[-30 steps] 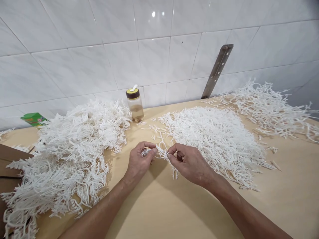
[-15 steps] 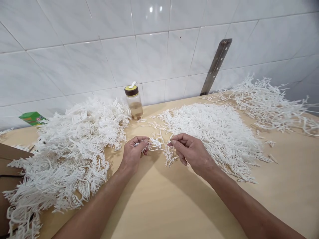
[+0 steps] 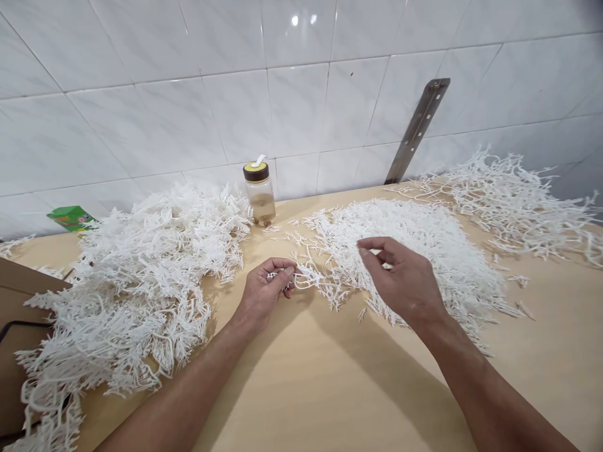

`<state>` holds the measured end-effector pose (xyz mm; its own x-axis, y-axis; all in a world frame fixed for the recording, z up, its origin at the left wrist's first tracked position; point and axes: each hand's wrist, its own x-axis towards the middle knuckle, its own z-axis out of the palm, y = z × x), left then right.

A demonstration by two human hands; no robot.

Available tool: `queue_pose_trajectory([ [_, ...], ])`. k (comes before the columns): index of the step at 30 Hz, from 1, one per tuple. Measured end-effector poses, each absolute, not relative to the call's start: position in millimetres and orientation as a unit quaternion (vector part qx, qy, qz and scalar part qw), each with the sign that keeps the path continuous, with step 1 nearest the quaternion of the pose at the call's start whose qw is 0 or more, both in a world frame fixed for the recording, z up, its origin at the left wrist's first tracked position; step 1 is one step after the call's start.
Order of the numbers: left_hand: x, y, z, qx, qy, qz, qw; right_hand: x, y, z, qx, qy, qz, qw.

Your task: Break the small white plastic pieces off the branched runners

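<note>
Left hand [image 3: 266,292] pinching white plastic sprig [image 3: 316,280]

Left pile [image 3: 127,295] cut by frame edge, carton [image 3: 73,218] half hidden

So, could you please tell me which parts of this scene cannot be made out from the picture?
Head view, the only one:
- Left hand: what its curled fingers grip of the white branched piece is hidden.
- Right hand: whether it pinches anything; its back covers the fingers.
- Green carton: print too small, partly behind the left pile.
- Brown box: cut off by the left edge.
- Jar: contents unclear.
</note>
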<state>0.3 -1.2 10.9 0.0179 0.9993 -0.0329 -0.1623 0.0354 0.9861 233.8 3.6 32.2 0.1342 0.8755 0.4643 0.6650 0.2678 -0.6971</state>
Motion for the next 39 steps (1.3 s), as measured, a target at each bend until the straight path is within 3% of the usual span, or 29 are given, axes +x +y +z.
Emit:
queue_pose_trajectory([
  [7,7.3,-6.8,12.3,0.528,0.470,0.498,0.502,207.8,-8.6,26.6,-0.507,-0.721,0.360,0.305],
  [13,7.5,-5.5,13.0,0.534,0.486,0.500,0.477,203.3,-6.6,20.9,-0.491,-0.671,0.466,0.301],
  [21,4.8,-6.8,4.4,0.598,0.552,0.479,0.330,186.6,-9.6,10.1,-0.552,-0.603,0.398,0.417],
  [27,8.0,-11.5,8.4,0.704,0.495,0.506,0.061,179.6,-12.0,4.3,-0.564,-0.617,0.321,0.445],
  [32,6.5,-13.6,5.7,0.732,0.489,0.468,-0.079,179.5,-13.6,7.9,-0.567,-0.611,0.309,0.459],
  [39,6.9,-18.3,7.4,0.753,0.457,0.456,-0.129,181.2,-10.1,4.3,-0.583,-0.556,0.365,0.467],
])
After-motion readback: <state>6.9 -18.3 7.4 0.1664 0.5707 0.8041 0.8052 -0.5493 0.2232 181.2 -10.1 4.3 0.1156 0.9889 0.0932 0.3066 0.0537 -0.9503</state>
